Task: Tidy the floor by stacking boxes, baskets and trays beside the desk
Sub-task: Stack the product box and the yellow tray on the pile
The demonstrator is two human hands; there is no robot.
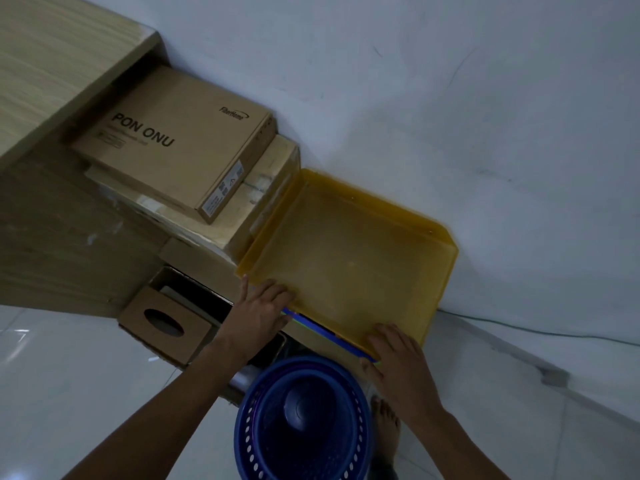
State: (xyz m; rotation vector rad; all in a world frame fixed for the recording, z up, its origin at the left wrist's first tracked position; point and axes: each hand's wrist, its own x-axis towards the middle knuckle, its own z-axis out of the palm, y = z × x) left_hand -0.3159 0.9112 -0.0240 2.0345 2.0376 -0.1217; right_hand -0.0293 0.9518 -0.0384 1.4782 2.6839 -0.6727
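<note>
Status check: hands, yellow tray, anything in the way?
Left hand and right hand on near rim of yellow tray. Tray sits on stack by wall, beside boxes. Blue basket on floor at feet.

The table (52,81) stands against the wall (450,81), far left. Just right of it, a flat box (173,147) lies on a larger box (256,202). Right of that stack, touching it, a tray (346,251) sits on a lower pile by the wall. The left hand (258,315) is on the tray's near left corner, the right hand (398,362) on its near right edge. An open box (166,323) lies on the floor (69,393) before the table. A basket (301,420) stands nearest, between the forearms, a bare foot (386,424) just right of it.
</note>
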